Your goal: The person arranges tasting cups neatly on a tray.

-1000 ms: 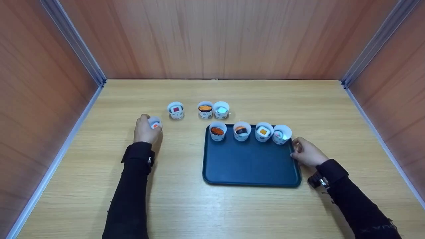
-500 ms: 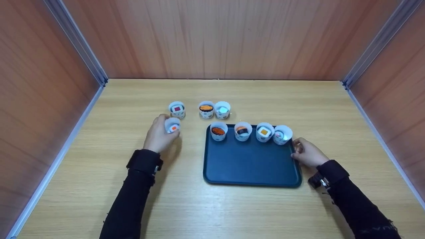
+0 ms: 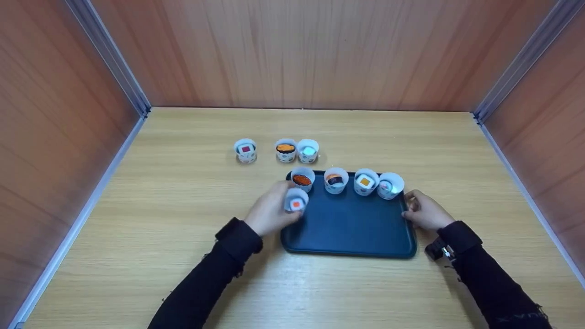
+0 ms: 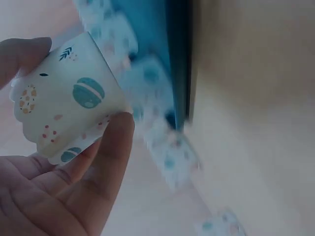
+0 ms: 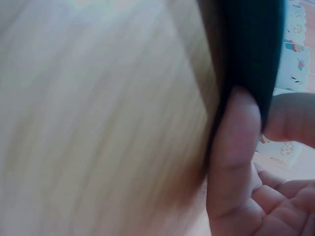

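A white paper baking cup (image 3: 296, 200) with a small white and orange piece inside is held by my left hand (image 3: 269, 210), over the left side of the dark blue-green tray (image 3: 352, 228). In the left wrist view the cup (image 4: 74, 98) shows printed macarons and a scalloped rim, gripped between thumb and fingers. My right hand (image 3: 427, 211) pinches the tray's right edge; the right wrist view has the tray rim (image 5: 251, 54) between thumb and finger. Along the tray's back edge stand several filled cups, the leftmost (image 3: 301, 178) holding a red-orange sushi-like piece.
Behind the tray, two cups stand side by side, one with an orange-topped piece (image 3: 286, 151), one with a pale turquoise piece (image 3: 308, 151). Farther left is a cup with a dark red square (image 3: 246, 151). Wood-grain panels (image 3: 301, 55) enclose the table (image 3: 183, 183).
My left hand has carried its cup rightward and toward me, from the left of the table to over the tray's left side. The right hand stays at the tray's edge.
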